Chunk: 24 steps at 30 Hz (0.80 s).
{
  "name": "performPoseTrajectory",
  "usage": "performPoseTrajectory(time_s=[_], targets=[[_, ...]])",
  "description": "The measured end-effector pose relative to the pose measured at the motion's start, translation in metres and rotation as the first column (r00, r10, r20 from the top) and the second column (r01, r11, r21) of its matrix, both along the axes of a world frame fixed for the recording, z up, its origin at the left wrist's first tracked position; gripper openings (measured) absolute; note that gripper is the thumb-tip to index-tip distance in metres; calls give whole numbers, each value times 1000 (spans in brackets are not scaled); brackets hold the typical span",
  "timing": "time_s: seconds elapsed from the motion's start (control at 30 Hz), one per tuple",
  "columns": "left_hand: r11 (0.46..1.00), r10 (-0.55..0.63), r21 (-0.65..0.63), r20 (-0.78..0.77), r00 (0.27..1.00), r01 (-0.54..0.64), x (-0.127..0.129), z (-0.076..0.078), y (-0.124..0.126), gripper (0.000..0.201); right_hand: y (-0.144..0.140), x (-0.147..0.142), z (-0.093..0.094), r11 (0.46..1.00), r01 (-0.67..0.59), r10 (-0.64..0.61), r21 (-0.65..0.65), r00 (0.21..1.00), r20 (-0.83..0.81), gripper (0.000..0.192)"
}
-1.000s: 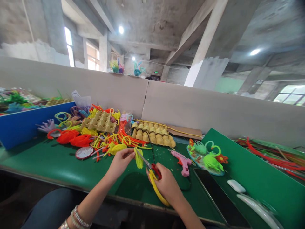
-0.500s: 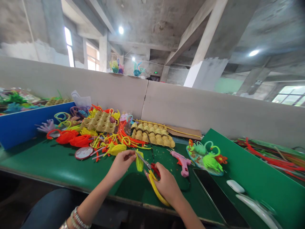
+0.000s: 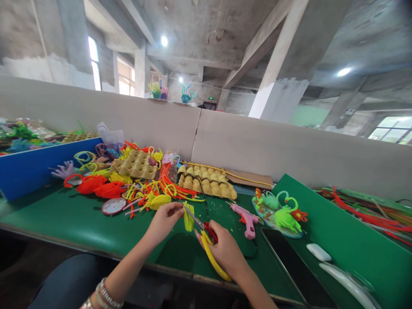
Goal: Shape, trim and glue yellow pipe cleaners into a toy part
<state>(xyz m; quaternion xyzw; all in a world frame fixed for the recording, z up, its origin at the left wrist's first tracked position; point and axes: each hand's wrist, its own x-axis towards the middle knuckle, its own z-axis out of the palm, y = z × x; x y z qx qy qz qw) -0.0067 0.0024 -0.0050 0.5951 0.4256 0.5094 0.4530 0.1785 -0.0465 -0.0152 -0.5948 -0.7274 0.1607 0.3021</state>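
My left hand point(image 3: 167, 221) pinches the upper end of a small bundle of yellow pipe cleaners point(image 3: 189, 219) above the green table. Fingers of my right hand point(image 3: 220, 246) are wrapped round the handles of a pair of scissors point(image 3: 197, 221), one handle yellow and one red. The scissor blades point up and left, lying across the top of the yellow bundle close to my left fingertips. Whether the blades touch the bundle I cannot tell. A pink glue gun point(image 3: 247, 219) lies just right of my right hand.
Red and yellow pipe cleaners point(image 3: 149, 189) lie heaped at left around an egg tray point(image 3: 137, 164); another egg tray point(image 3: 207, 182) is at the back. Toward the right are green pipe-cleaner swans point(image 3: 288, 219), a phone point(image 3: 294, 266), a white case point(image 3: 318, 252) and a green divider point(image 3: 347, 231).
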Motion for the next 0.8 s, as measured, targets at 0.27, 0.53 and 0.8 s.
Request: performPoseTrajectory(time_s=[0.27,0.53,0.8], targets=[[1000,-6,13,-18,1000,6,0,-3,0,22,1,2,1,1000,-25,25,-6,998,52,22],[1000,-4,1,-23,1000,4,1,-5,1,23,0,1,1,999,-45,45,-12,996,78,25],[1000,17,11,-39,999,-17,3,-5,1,19,-1,0,3,999,-45,45,2,991,128,25]])
